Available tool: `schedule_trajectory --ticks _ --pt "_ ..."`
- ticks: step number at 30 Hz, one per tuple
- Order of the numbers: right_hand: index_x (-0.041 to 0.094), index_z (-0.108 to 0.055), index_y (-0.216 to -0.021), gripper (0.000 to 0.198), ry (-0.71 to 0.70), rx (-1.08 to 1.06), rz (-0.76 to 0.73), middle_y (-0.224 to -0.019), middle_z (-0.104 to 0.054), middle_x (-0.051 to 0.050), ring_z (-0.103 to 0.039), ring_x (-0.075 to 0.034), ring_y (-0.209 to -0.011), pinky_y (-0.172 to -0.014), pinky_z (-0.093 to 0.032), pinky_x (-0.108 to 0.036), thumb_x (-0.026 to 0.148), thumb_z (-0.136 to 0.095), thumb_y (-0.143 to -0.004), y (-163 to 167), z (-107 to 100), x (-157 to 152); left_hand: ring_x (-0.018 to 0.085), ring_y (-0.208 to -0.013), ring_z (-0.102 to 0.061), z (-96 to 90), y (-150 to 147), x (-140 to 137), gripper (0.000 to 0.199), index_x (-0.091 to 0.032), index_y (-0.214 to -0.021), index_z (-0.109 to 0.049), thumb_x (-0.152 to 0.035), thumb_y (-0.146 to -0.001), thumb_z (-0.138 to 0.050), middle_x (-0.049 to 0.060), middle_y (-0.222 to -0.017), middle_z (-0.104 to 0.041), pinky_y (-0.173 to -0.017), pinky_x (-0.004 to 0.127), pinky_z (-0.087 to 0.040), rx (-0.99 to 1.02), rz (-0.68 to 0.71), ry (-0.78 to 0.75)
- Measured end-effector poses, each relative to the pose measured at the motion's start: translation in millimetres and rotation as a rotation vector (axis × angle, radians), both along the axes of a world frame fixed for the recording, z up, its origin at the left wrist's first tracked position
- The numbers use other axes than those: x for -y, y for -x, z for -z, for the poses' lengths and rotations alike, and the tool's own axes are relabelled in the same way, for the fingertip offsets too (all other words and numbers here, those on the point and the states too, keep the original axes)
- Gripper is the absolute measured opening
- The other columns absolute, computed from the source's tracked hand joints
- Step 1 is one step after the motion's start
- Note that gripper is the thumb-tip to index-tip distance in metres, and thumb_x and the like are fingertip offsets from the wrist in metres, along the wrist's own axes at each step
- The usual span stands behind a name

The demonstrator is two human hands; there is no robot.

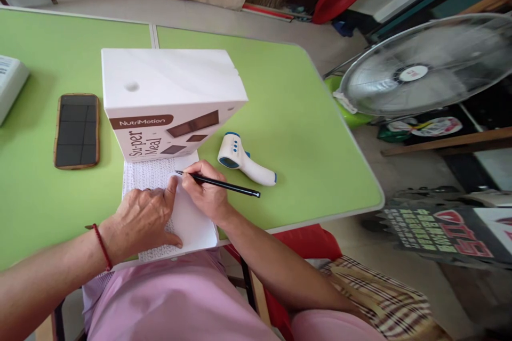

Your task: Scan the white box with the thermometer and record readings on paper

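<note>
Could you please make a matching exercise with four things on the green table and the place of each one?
Things:
1. pen
2. phone
3. thermometer
4. box

Places:
A. lying flat, left of the box
B. standing at the far end of the paper
C. held in the right hand, tip on the paper
D. lying right of the box, beyond the right hand

Pairs: 1-C, 2-A, 3-D, 4-B

The left hand presses flat on the paper.
</note>
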State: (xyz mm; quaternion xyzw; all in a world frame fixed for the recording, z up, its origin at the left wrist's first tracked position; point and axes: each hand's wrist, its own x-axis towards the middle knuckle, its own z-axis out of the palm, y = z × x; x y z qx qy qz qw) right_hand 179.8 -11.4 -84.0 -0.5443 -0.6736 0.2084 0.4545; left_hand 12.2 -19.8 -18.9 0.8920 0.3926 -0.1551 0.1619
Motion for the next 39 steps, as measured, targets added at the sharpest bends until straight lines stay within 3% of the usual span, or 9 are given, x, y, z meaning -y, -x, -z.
schedule_trajectory --ticks 9,15,22,25,27,29,32,35,39 --pt "0.023 -0.055 -0.077 0.008 -0.078 0.042 0.035 -0.060 -0.058 0.005 -0.052 -0.011 -0.050 -0.051 -0.044 -0.024 0.020 -0.053 -0.085 -5 -8 0 0.034 -0.081 -0.071 2.6 -2 0 0.106 -0.007 -0.148 -0.031 -0.064 -0.071 -0.075 0.016 -0.092 -0.072 -0.063 0.036 -0.049 0.010 -0.008 0.007" --pt "0.022 -0.066 -0.096 0.021 -0.141 0.460 -0.041 -0.082 -0.065 -0.005 -0.063 -0.020 -0.077 -0.070 -0.051 -0.033 0.010 -0.050 -0.089 -27 -33 7 0.034 -0.082 -0.072 -1.1 -2 0 0.105 -0.006 -0.148 -0.031 -0.061 -0.071 -0.076 0.014 -0.093 -0.073 -0.062 0.036 -0.049 0.021 -0.028 0.023" --pt "0.019 -0.067 -0.111 0.034 -0.101 0.751 -0.005 -0.083 -0.061 -0.009 -0.060 -0.024 -0.079 -0.070 -0.051 -0.038 0.005 -0.045 -0.089 -48 -12 18 0.035 -0.084 -0.071 0.2 -3 -1 0.107 -0.007 -0.151 -0.029 -0.062 -0.071 -0.075 0.021 -0.097 -0.072 -0.068 0.037 -0.050 -0.008 -0.031 0.036" --pt "0.019 -0.064 -0.118 0.037 -0.151 0.695 -0.020 -0.090 -0.059 -0.010 -0.059 -0.024 -0.082 -0.072 -0.053 -0.039 0.005 -0.045 -0.088 -46 -9 27 0.029 -0.074 -0.070 0.5 5 -6 0.068 -0.012 -0.132 -0.053 -0.052 -0.080 -0.065 0.014 -0.086 -0.072 -0.063 0.036 -0.049 0.123 -0.034 0.000" --pt "0.020 -0.060 -0.120 0.037 -0.169 0.625 -0.053 -0.103 -0.058 -0.012 -0.060 -0.025 -0.093 -0.079 -0.054 -0.043 0.008 -0.047 -0.088 -41 -11 35 0.021 -0.064 -0.065 -1.4 15 -12 0.033 -0.017 -0.107 -0.062 -0.042 -0.089 -0.049 0.007 -0.075 -0.068 -0.058 0.033 -0.047 0.387 -0.084 -0.130" --pt "0.022 -0.058 -0.122 0.035 -0.143 0.577 -0.091 -0.117 -0.055 -0.014 -0.058 -0.029 -0.106 -0.087 -0.052 -0.049 0.012 -0.052 -0.088 -35 -12 43 0.017 -0.065 -0.061 -4.5 26 -20 0.023 -0.021 -0.101 -0.056 -0.036 -0.091 -0.041 0.004 -0.074 -0.063 -0.061 0.033 -0.049 0.760 -0.229 -0.414" --pt "0.022 -0.058 -0.120 0.033 -0.080 0.542 -0.112 -0.127 -0.052 -0.015 -0.053 -0.033 -0.118 -0.093 -0.049 -0.054 0.017 -0.055 -0.088 -30 -11 51 0.021 -0.092 -0.060 -7.8 39 -35 0.050 -0.023 -0.120 -0.041 -0.057 -0.085 -0.050 0.009 -0.109 -0.058 -0.075 0.041 -0.053 1.001 -0.564 -0.837" --pt "0.018 -0.060 -0.117 0.031 -0.065 0.541 -0.114 -0.127 -0.052 -0.018 -0.052 -0.034 -0.120 -0.096 -0.048 -0.055 0.017 -0.054 -0.087 -29 -6 52 0.027 -0.125 -0.050 -3.5 43 -52 0.082 -0.021 -0.143 -0.019 -0.064 -0.084 -0.057 0.013 -0.140 -0.047 -0.086 0.043 -0.053 0.740 -0.690 -0.535" --pt "0.016 -0.059 -0.120 0.034 -0.090 0.552 -0.126 -0.127 -0.052 -0.018 -0.049 -0.034 -0.121 -0.097 -0.047 -0.055 0.018 -0.054 -0.086 -30 0 51 0.023 -0.124 -0.054 9.9 43 -68 0.065 -0.016 -0.139 -0.034 -0.048 -0.090 -0.061 0.014 -0.135 -0.055 -0.096 0.039 -0.052 0.739 -0.552 -0.225"
